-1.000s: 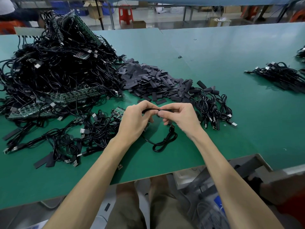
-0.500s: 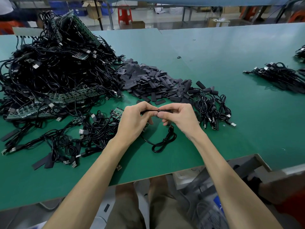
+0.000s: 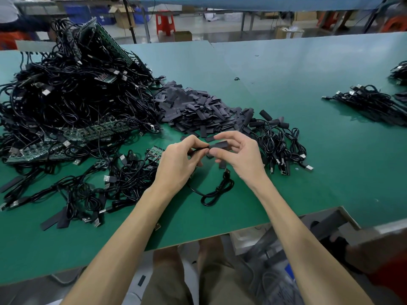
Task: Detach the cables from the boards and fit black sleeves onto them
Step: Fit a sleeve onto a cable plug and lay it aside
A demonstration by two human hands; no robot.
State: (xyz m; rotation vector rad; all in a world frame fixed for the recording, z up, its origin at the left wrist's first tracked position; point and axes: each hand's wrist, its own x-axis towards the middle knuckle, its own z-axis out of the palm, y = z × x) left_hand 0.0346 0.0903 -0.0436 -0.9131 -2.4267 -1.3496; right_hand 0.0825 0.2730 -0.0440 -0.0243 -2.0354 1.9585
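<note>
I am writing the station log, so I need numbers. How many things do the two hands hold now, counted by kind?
cable: 1, pinched by the left hand
black sleeve: 1, held by the right hand
Total: 2

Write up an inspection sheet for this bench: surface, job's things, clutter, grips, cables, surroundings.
Surface: green table, matt top.
Job's things: sleeve in work at the end of the cable; sleeve pile behind the hands; boards partly buried at left.
Clutter: loose sleeves lying flat at left front.
Grips: left hand pinches the cable; right hand pinches the sleeve.
Cables: cable heap tangled at left; sleeved bundle right of the hands; far bundle near the right edge.
Surroundings: red stool and box on the floor beyond the table.
</note>
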